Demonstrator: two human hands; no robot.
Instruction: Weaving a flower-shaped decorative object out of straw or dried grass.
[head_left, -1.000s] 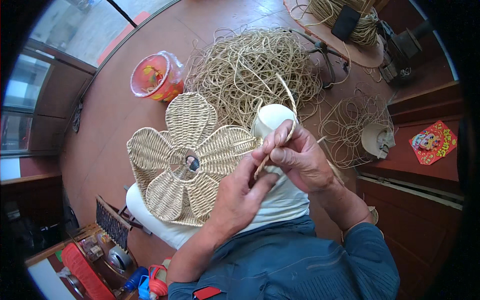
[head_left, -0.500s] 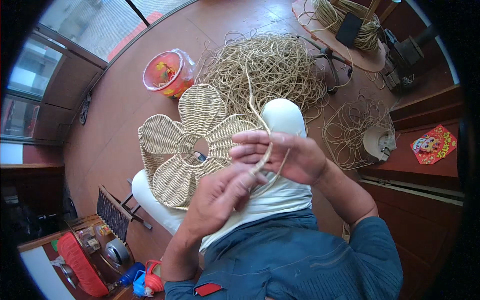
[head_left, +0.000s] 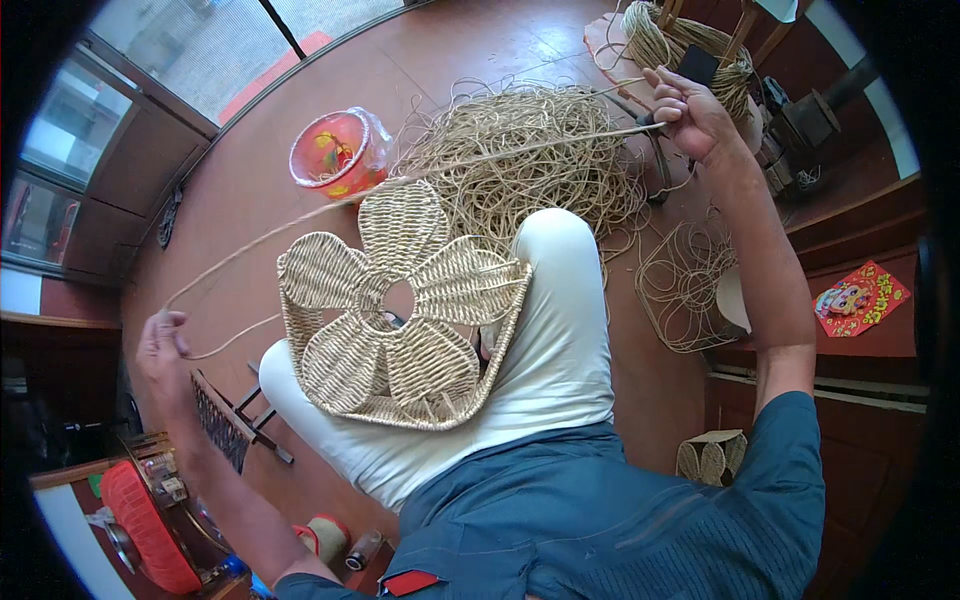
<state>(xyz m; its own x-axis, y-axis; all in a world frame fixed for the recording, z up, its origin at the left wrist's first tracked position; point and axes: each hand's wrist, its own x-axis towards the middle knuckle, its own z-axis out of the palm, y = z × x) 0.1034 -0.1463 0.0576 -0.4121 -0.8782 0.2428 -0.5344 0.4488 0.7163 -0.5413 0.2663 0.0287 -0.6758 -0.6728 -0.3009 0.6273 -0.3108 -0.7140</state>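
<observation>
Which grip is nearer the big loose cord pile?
Right. The right grip shows just off the upper right of the cord pile; the left grip is far to its lower left, out past the woven flower piece.

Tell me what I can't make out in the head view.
All in the head view:
The cord inside the right hand: hidden by curled fingers.
The cord's path through the left hand: covered by fingers, slightly blurred.
The round pale thing: partly behind the right forearm.
The woven flower's underside: faces away.
</observation>
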